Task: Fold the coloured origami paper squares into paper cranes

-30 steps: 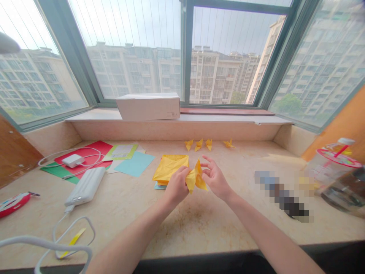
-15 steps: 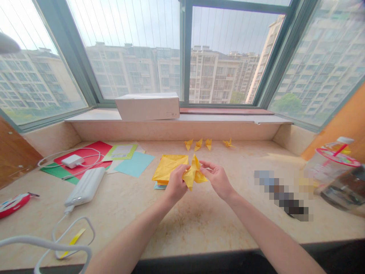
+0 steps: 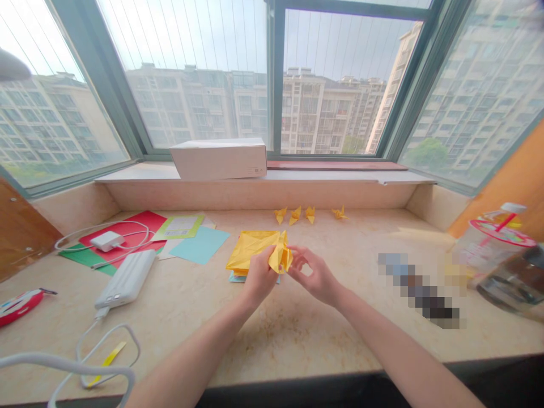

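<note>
The left hand (image 3: 260, 277) pinches a folded yellow paper (image 3: 279, 255), and the right hand (image 3: 317, 277) curls open just beside it, mid-fold.

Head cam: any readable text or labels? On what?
Nothing is legible.
White cardboard box: small print at lower right corner, too small to read.
Sheet with yellow-green border: printed lines, too blurred to read.
Folded yellow paper: no text seen.

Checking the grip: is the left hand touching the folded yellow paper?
Touching: the head view shows the left hand gripping the folded yellow paper.
</note>
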The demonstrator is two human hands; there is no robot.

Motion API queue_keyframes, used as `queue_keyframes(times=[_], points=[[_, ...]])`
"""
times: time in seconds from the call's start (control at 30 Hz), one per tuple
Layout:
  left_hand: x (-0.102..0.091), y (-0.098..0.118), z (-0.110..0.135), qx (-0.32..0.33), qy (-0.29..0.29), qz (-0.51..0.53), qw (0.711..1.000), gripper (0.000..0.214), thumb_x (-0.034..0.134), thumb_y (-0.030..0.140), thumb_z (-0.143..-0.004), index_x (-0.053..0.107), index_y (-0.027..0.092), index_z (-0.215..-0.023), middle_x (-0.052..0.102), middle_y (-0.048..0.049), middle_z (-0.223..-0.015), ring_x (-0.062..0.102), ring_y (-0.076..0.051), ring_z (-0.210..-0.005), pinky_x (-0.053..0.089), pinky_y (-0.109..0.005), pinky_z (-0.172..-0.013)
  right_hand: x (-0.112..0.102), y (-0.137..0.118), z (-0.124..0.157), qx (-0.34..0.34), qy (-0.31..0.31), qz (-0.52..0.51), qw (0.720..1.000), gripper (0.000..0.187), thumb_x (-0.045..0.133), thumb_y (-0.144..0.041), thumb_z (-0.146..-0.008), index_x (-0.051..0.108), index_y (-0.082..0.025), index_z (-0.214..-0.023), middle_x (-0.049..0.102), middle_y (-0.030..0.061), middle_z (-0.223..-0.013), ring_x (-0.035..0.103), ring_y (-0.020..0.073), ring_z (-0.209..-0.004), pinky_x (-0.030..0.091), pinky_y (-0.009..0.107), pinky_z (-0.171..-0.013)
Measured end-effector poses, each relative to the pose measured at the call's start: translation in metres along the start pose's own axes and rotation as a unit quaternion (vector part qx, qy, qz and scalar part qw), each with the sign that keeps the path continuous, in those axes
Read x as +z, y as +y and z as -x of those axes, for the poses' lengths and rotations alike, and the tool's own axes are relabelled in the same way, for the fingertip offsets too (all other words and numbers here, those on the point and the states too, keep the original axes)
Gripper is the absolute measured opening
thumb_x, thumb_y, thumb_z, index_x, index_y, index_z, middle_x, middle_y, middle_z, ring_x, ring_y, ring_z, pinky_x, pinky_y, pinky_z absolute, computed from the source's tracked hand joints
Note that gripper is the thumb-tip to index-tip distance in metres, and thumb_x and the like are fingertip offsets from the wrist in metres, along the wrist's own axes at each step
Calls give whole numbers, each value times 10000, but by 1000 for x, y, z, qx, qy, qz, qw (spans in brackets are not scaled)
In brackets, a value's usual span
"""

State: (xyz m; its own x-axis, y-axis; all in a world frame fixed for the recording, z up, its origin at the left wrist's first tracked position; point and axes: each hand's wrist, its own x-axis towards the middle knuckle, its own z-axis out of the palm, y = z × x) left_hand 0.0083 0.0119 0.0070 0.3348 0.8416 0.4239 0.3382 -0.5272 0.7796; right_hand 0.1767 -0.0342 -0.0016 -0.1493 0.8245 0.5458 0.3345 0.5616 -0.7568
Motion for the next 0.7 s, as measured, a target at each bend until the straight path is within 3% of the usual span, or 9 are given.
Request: queue_keyframes(times=[0.1,0.23,0.37,0.57,0.7], points=[[0,2,2,7,-13,-15,1000,88,537,191,-795,622,175,-774,647,9,-683,592,-153,-637,380,-242,-591,2,4,2,-45,-26,55,997,371,667,-353,-868,548,-255,-1206,674,27,-944,629,150,-741,518,303,-704],[0,7,2,-32,-20,60,997,89,609,223,-740,631,167,-806,668,3,-704,626,-168,-647,418,-236,-574,0,7,3,-40,1,108,993,244,637,-351,-885,566,-239,-1090,695,40,-950,642,166,-759,513,298,-689],[-1,12,1,-63,-58,159,984,145,583,286,-787,654,160,-791,648,8,-647,618,-151,-546,446,-232,-523,-4,3,3,-24,20,138,990,201,604,-352,-898,578,-237,-1060,706,51,-921,645,183,-767,513,295,-669],[-1,13,1,-77,-73,177,979,248,603,357,-796,683,143,-699,615,-9,-543,593,-149,-518,428,-221,-487,-6,-2,1,-38,44,161,985,131,594,-354,-902,607,-233,-951,689,36,-836,634,184,-743,508,315,-721],[2,12,0,-93,-80,200,972,381,561,460,-848,679,136,-683,635,-29,-550,600,-154,-516,445,-236,-500,-9,-2,0,-59,47,158,985,139,574,-344,-927,627,-235,-995,669,38,-851,626,182,-754,501,322,-737]])
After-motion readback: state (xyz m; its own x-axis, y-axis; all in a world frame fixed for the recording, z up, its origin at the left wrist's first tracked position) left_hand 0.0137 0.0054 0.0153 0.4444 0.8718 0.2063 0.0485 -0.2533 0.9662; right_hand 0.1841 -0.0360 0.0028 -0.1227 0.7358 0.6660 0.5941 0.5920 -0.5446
